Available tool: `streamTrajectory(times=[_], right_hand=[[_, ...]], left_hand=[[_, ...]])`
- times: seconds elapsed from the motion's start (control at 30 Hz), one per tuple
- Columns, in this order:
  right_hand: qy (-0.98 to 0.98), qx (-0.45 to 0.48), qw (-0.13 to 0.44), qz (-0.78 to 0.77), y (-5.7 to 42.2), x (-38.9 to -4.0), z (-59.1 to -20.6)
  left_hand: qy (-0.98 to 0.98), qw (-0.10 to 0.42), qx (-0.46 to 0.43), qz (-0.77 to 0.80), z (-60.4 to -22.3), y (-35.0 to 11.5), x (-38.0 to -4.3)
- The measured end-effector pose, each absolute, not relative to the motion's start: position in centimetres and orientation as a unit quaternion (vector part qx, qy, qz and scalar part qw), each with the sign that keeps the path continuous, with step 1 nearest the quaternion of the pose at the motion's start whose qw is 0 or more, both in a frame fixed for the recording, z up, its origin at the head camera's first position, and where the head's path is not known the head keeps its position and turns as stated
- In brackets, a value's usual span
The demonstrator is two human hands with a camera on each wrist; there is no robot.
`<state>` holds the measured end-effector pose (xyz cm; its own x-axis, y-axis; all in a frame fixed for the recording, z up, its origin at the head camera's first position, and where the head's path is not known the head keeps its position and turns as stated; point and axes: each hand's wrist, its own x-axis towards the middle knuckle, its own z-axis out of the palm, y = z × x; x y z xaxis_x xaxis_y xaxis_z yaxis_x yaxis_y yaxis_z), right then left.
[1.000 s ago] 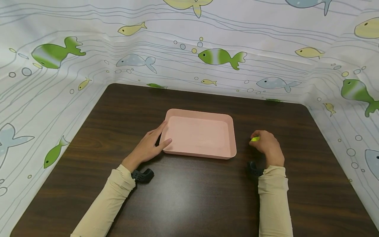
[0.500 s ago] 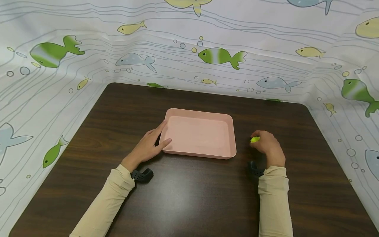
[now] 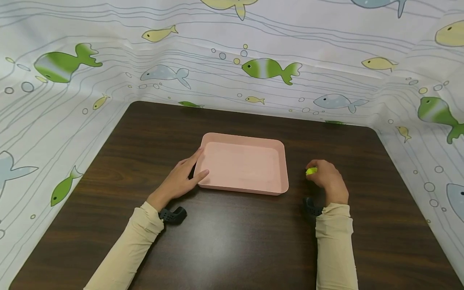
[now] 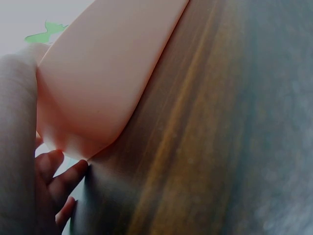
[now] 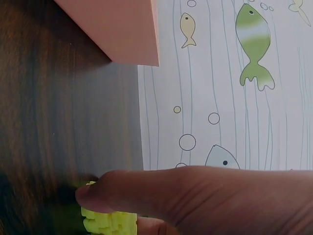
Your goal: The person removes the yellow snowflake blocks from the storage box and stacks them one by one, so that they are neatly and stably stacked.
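A shallow pink rectangular tray (image 3: 243, 163) lies near the middle of the dark wooden table. My left hand (image 3: 177, 181) holds its left end, the thumb over the rim at the front corner. The other fingers (image 4: 68, 181) touch the outside of the end wall in the left wrist view. To the right of the tray, my right hand (image 3: 327, 177) pinches a small, bright yellow-green piece with a knobbly surface (image 5: 110, 222) between thumb and fingers. Its exact kind cannot be told, since the thumb and fingers cover part of it.
Dark wooden tabletop (image 3: 232, 241) surrounds the tray, with a light reflection at the front. A white fish-print sheet (image 3: 217, 92) rises behind the table and along both sides. Each wrist wears a dark strap mount, such as the left mount (image 3: 173, 215).
The yellow-green piece has turned slightly in the right hand, so more of its knobbly side shows. Both hands and the tray stay nearly in place.
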<state>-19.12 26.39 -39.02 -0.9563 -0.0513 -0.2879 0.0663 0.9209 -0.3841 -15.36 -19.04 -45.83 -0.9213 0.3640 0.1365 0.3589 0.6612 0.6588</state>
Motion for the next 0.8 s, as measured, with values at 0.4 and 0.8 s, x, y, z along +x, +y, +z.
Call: streamTrajectory(times=[0.4,0.8], right_hand=[[0.967,0.0,0.164,-0.196,27.2,-18.7,-38.9],[0.964,0.023,0.174,-0.202,27.1,-18.2,-37.5]], left_hand=[[0.911,0.01,0.196,0.363,-45.8,-18.1,-15.2],[0.912,0.01,0.205,0.354,-45.0,-18.2,-15.8]])
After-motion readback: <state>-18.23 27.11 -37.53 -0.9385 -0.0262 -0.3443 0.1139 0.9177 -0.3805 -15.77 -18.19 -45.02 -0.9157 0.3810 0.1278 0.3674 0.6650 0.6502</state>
